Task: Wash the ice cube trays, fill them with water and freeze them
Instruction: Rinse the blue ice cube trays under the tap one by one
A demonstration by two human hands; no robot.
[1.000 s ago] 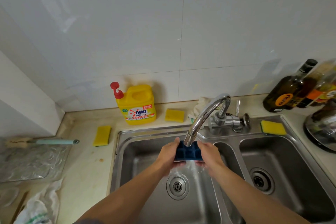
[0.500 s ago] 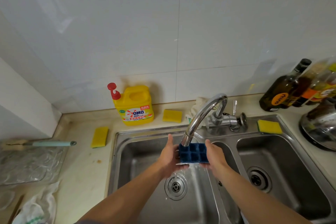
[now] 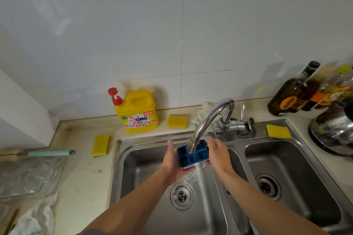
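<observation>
Blue ice cube tray (image 3: pixel 191 155) now shows its cells to the camera; a second ago it was more edge-on. Left hand (image 3: pixel 172 160) and right hand (image 3: pixel 217 153) each grip an end under the tap (image 3: pixel 208 120), over the left basin (image 3: pixel 133 158). Water spills off the near edge: probably still rinsing.

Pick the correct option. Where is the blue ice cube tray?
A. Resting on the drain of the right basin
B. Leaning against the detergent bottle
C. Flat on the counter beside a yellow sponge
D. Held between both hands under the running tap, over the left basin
D: the ice cube tray is held by the left hand and the right hand under the tap, and water spills off it into the left basin.
</observation>
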